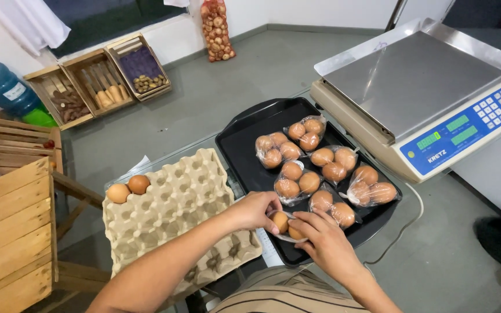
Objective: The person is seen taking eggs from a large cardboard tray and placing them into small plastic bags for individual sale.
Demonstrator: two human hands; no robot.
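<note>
From the head camera we see our left hand curled, its fingertips pinched around a brown egg at the near edge of the black tray. Our right hand comes in from the other side, fingers bent and closed on a thin clear plastic bag that lies under and around that egg; a second egg shows just beneath the right fingers, partly hidden. We cannot tell whether the bag's mouth is open.

The held egg is smooth, tan-brown, with a soft shine on its upper side. Its long axis runs roughly up and down in the picture, tilted a little, and which end is the blunt one we cannot tell.

Further back on the tray lie five clear bags of brown eggs, packed close and touching one another. Left of the tray, touching its edge, sits a grey pulp egg carton, nearly bare, with two eggs side by side in its far left corner. Right of the tray stands a weighing scale with a steel platter and blue keypad. Wooden crates of produce rest on the floor by the far wall, beside a blue water jug and a net sack of onions.
</note>
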